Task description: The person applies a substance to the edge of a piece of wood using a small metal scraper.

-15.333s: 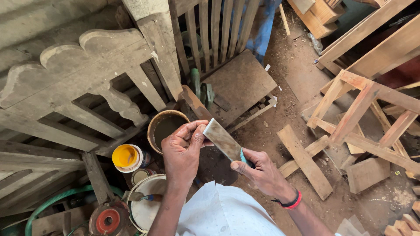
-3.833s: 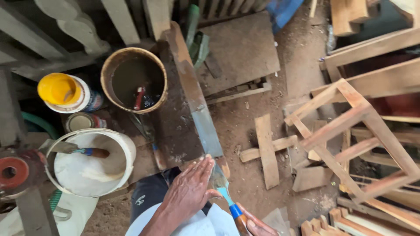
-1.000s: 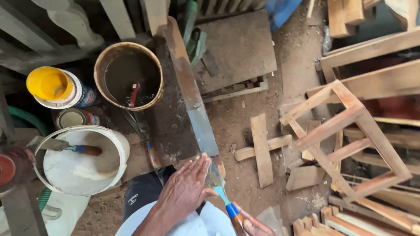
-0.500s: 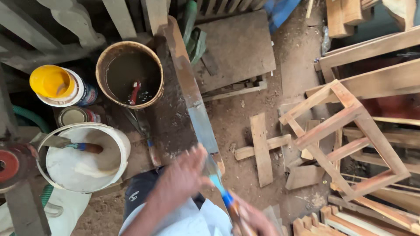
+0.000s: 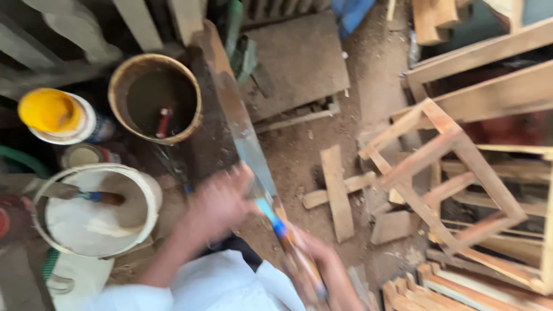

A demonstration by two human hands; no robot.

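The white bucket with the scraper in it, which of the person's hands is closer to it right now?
Left. The left hand is just right of the white bucket, resting on the plank. The right hand is farther right and lower, gripping a blue-handled tool.

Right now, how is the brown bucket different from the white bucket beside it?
The brown bucket is dark inside and holds a small red-handled thing; the white bucket is filled with pale paste, with a putty knife lying in it. The brown bucket lies farther from the person, the white bucket nearer. Both are round, open and upright.
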